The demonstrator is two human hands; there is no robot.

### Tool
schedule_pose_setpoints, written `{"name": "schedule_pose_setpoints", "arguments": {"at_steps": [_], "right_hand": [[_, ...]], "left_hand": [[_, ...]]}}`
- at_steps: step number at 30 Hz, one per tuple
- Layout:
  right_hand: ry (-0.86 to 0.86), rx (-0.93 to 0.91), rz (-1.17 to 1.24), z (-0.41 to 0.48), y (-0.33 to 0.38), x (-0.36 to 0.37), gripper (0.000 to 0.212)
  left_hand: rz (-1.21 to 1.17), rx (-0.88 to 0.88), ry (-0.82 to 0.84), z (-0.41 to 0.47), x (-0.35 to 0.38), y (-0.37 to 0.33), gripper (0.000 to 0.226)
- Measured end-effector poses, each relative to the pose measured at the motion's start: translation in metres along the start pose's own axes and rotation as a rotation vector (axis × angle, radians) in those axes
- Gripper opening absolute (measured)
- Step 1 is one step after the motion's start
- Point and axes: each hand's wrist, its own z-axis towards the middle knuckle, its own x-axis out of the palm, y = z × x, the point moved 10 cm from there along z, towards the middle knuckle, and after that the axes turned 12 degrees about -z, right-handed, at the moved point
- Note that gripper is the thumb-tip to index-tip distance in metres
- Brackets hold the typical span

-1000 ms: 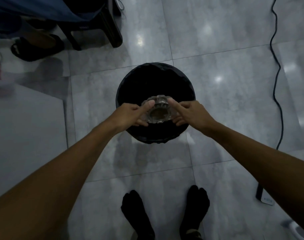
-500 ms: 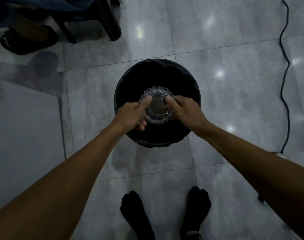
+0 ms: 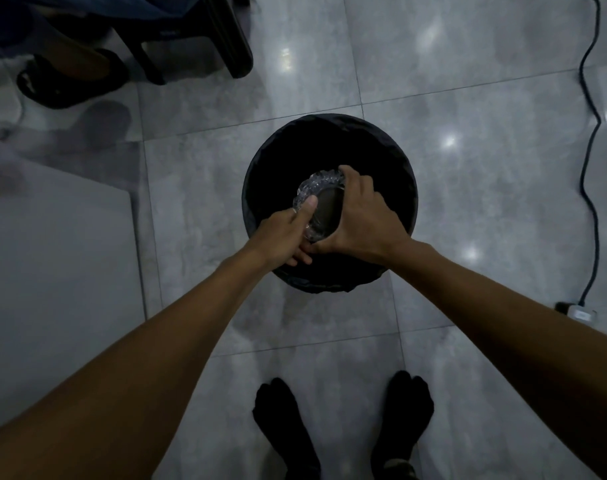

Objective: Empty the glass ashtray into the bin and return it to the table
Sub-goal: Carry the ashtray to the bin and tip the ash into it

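A clear glass ashtray (image 3: 317, 199) with a scalloped rim is held tilted on its side over the open mouth of a round black bin (image 3: 392, 161) lined with a black bag. My left hand (image 3: 284, 233) grips its near left rim, thumb on top. My right hand (image 3: 361, 216) clasps its right side, fingers curled over the far rim and covering part of the glass. The inside of the bin is dark and its contents cannot be seen.
A white table (image 3: 53, 271) fills the left side. A dark chair leg (image 3: 233, 39) and another person's sandalled foot (image 3: 73, 77) are at the top left. A black cable (image 3: 589, 133) runs down the right to a power strip (image 3: 577, 311). My feet (image 3: 343, 427) stand on grey floor tiles.
The ashtray went from level between both hands to tipped on its side over the bin. My right hand rolled over its top rim.
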Motion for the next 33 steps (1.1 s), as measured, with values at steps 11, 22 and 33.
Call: {"name": "schedule_pose_setpoints", "arguments": {"at_steps": [11,22,33], "right_hand": [[-0.067,-0.102,-0.170,0.003,0.019,-0.020,0.132],[0.059,-0.410,-0.631,-0.002,0.048,0.006,0.136],[0.043,-0.575,-0.828,-0.019,0.075,-0.010,0.134]], "left_hand": [[0.542,0.489,-0.596,-0.048,-0.054,-0.049,0.054],[0.776,0.313,-0.340,0.012,-0.051,-0.034,0.072],[0.744,0.303,-0.292,0.008,-0.052,-0.037,0.067]]}}
